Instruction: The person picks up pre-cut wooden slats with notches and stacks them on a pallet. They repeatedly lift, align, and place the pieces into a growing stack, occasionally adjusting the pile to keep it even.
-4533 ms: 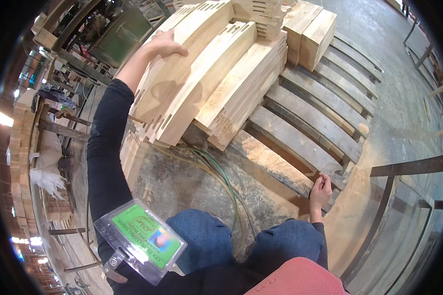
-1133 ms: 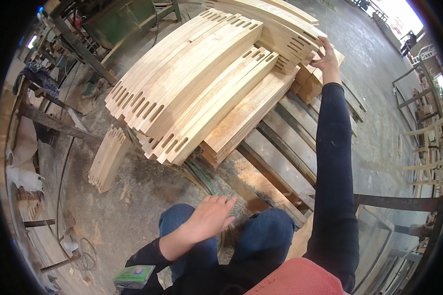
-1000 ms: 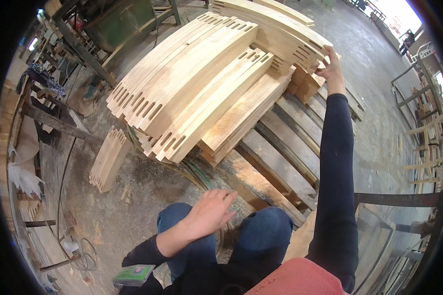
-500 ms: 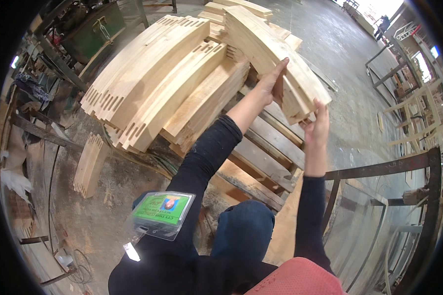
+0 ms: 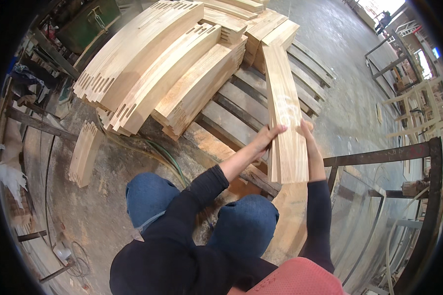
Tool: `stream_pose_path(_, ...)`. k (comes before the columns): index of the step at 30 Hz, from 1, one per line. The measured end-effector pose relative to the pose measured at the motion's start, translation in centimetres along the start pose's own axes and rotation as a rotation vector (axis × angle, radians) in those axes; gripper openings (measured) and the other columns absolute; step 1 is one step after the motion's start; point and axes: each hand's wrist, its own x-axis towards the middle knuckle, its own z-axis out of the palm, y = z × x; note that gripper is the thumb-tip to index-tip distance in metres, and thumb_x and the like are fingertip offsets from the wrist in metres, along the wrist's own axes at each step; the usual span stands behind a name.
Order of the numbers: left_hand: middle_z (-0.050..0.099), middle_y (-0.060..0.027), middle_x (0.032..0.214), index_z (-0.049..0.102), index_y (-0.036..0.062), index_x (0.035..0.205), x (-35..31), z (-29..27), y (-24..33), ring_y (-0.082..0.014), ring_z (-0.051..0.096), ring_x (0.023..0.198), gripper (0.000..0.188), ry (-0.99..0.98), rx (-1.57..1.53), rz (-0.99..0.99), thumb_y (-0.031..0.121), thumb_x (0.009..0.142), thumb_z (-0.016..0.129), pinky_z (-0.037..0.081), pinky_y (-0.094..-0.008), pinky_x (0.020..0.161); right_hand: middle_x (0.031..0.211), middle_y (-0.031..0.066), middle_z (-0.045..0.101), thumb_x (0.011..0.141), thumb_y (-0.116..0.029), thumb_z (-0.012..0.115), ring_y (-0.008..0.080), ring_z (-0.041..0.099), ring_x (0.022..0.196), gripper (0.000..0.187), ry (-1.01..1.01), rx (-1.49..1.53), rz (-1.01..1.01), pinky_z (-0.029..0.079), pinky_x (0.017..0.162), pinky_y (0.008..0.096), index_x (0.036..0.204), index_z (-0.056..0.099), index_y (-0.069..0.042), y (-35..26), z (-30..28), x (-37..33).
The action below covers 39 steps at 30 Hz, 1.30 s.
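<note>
Pale wood: one long curved board (image 5: 285, 113) held between both hands, its near end at the hands and its far end lying on the stack beyond them. Left hand (image 5: 269, 136) grasps the board's left edge, fingers laid over the top face. Right hand (image 5: 306, 132) presses flat against the right edge, fingers extended. Stack of curved slotted boards (image 5: 157, 73) lies beyond and left of the left hand, on a slatted pallet (image 5: 241, 105). Single short slotted piece (image 5: 85, 153) lies on the floor, well left of the hands. Dark metal frame (image 5: 379, 157) just right of the right hand.
</note>
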Motion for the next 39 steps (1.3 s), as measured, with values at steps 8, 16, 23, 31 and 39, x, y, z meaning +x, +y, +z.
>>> stream_pose_path(8, 0.049, -0.0239, 0.140, 0.025, -0.0088, 0.150, -2.7, -1.0, -6.5, -0.0303, 0.051, 0.130, 0.106, -0.142, 0.051, -0.195, 0.058, 0.082, 0.072, 0.045, -0.0390, 0.107, 0.117, 0.0169, 0.063, 0.079, -0.025, 0.074, 0.0266, 0.066, 0.099, 0.070, 0.126, -0.083, 0.035, 0.055, 0.087, 0.0378, 0.138, 0.047, 0.002, 3.9, -2.6, 1.3)
stream_pose_path(16, 0.032, -0.0263, 0.149, 0.034, -0.0028, 0.151, 2.0, -6.7, 1.8, -0.0364, 0.045, 0.130, 0.115, 0.218, 0.870, 0.036, 0.063, 0.071, 0.082, 0.041, -0.0445, 0.110, 0.131, 0.0227, 0.056, 0.066, -0.017, 0.082, 0.0291, 0.060, 0.113, 0.106, 0.280, -0.586, -0.380, 0.050, 0.098, 0.0401, 0.155, 0.028, -0.004, 1.5, -1.9, 1.2)
stream_pose_path(23, 0.035, -0.0208, 0.145, 0.042, 0.0024, 0.147, 0.9, -8.4, 10.6, -0.0363, 0.047, 0.127, 0.095, 0.437, 1.083, 0.549, 0.052, 0.076, 0.083, 0.046, -0.0469, 0.103, 0.128, 0.0286, 0.043, 0.058, -0.028, 0.088, 0.0428, 0.043, 0.122, 0.116, 0.362, -1.588, -0.468, 0.039, 0.104, 0.0543, 0.156, 0.027, -0.014, 3.2, 0.4, -1.4)
stream_pose_path(31, 0.017, -0.0220, 0.162, 0.026, 0.0067, 0.156, 1.4, -7.8, 7.2, -0.0401, 0.020, 0.149, 0.113, -0.013, 1.766, 0.026, 0.041, 0.067, 0.087, 0.027, -0.0519, 0.119, 0.146, 0.0336, 0.028, 0.055, -0.028, 0.087, 0.0496, 0.033, 0.132, 0.124, 0.271, -1.722, -0.430, 0.026, 0.110, 0.0578, 0.159, 0.020, -0.021, 13.6, 0.0, 0.5)
stream_pose_path(39, 0.011, -0.0102, 0.168, 0.013, 0.0157, 0.161, 5.0, -9.7, 2.0, -0.0311, 0.011, 0.154, 0.087, -0.604, 2.393, 0.370, 0.009, 0.088, 0.059, 0.021, -0.0618, 0.119, 0.146, 0.0316, 0.029, 0.055, -0.031, 0.089, 0.0486, 0.033, 0.132, 0.126, 0.308, -1.754, -0.355, 0.027, 0.108, 0.0585, 0.159, 0.019, -0.022, 13.1, -1.3, 1.5)
